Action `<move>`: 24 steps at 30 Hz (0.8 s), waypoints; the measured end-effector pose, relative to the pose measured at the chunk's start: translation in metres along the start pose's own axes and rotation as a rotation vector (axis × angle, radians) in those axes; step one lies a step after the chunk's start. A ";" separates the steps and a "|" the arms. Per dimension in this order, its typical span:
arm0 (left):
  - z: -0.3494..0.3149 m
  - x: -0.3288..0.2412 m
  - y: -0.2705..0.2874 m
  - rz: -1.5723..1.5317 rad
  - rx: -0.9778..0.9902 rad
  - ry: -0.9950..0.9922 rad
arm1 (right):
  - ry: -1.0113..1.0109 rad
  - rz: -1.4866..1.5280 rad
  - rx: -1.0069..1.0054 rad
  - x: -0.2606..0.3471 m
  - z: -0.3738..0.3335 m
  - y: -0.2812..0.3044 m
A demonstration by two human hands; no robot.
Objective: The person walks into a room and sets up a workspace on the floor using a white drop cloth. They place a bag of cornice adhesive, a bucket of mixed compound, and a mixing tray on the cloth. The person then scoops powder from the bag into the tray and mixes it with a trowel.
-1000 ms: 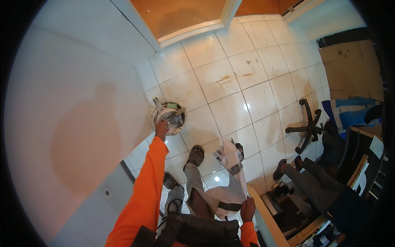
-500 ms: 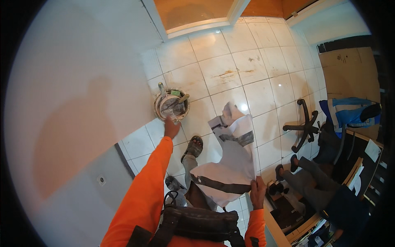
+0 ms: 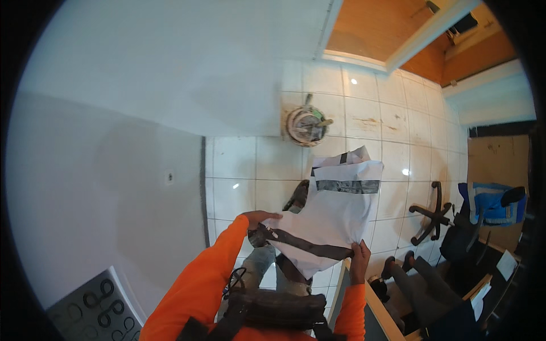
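A large white sheet [image 3: 335,217] with dark printed bands hangs spread between my hands. Whether it is paper or plastic, I cannot tell. My right hand [image 3: 359,261] pinches its right edge beside a dark band. At the left edge, my left hand [image 3: 261,219] has its fingers closed on the sheet. The far end is folded and crumpled. Beyond it on the floor stands a round, stained bucket [image 3: 306,144]. A tool with a yellowish handle [image 3: 325,122] and other tools lie in the bucket, apart from both hands.
A pale wall [image 3: 142,148] runs along the left, with a patterned panel [image 3: 96,310] at lower left. A wheeled chair base [image 3: 433,220] stands on the tiled floor at right, near a seated person's legs [image 3: 424,284] and a desk. A framed opening [image 3: 369,34] lies ahead.
My left hand has drawn back from the bucket to the sheet's left edge and closed on it. The sheet is spread wider. The view has shifted, with the bucket now further right.
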State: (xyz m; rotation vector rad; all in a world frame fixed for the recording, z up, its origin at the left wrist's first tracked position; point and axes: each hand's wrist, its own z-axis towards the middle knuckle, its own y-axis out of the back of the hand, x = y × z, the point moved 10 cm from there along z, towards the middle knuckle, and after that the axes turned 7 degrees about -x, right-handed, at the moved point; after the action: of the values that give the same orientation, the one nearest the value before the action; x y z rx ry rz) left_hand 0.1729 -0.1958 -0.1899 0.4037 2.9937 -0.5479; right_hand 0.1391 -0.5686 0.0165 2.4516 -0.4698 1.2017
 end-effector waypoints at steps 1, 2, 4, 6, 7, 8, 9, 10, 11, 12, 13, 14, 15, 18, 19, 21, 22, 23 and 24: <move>-0.018 0.004 0.005 0.000 0.004 -0.089 | 0.039 -0.049 0.005 -0.010 -0.004 -0.012; -0.040 0.011 0.015 0.001 0.005 -0.177 | 0.077 -0.096 0.011 -0.019 -0.009 -0.026; -0.097 0.018 0.023 -0.096 -0.037 -0.344 | 0.085 -0.198 0.060 -0.024 -0.024 -0.045; -0.157 0.020 0.049 -0.119 -0.199 -0.510 | 0.076 -0.237 0.124 -0.034 -0.032 -0.082; -0.177 0.027 0.064 -0.128 -0.278 -0.587 | 0.070 -0.259 0.151 -0.043 -0.035 -0.096; -0.173 0.052 0.083 -0.237 -0.303 -0.544 | 0.090 -0.336 0.196 -0.056 -0.033 -0.110; -0.185 0.060 0.089 -0.269 -0.349 -0.609 | 0.064 -0.337 0.223 -0.063 -0.036 -0.128; -0.207 0.060 0.091 -0.292 -0.391 -0.673 | 0.072 -0.405 0.251 -0.067 -0.033 -0.139; -0.227 0.060 0.093 -0.314 -0.435 -0.737 | 0.080 -0.473 0.279 -0.075 -0.029 -0.152; -0.240 0.063 0.095 -0.356 -0.493 -0.768 | 0.113 -0.464 0.305 -0.088 -0.017 -0.163; -0.255 0.062 0.092 -0.345 -0.542 -0.789 | 0.143 -0.453 0.323 -0.102 0.000 -0.171; -0.271 0.059 0.088 -0.330 -0.584 -0.814 | 0.128 -0.461 0.324 -0.114 0.016 -0.181; -0.288 0.055 0.082 -0.317 -0.628 -0.840 | 0.114 -0.469 0.327 -0.116 0.032 -0.194; -0.343 0.065 0.062 -0.287 -0.796 -0.903 | 0.220 -0.607 0.447 -0.061 0.015 -0.268; -0.358 0.064 0.053 -0.264 -0.832 -0.944 | 0.247 -0.617 0.485 -0.053 0.018 -0.281; -0.380 0.068 0.036 -0.304 -0.957 -0.999 | 0.237 -0.595 0.513 -0.043 0.007 -0.291; -0.390 0.076 0.031 -0.300 -1.067 -1.017 | 0.199 -0.565 0.507 -0.034 -0.007 -0.294; -0.398 0.082 0.025 -0.292 -1.174 -1.033 | 0.161 -0.533 0.499 -0.029 -0.018 -0.294; -0.406 0.086 0.020 -0.311 -1.271 -1.085 | 0.101 -0.550 0.418 -0.035 -0.024 -0.279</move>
State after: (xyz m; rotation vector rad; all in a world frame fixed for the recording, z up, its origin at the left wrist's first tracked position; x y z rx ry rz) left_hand 0.0860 -0.0124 0.1722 -0.3633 1.7692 0.8600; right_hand 0.2273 -0.3081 -0.0474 2.5704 0.5097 1.2513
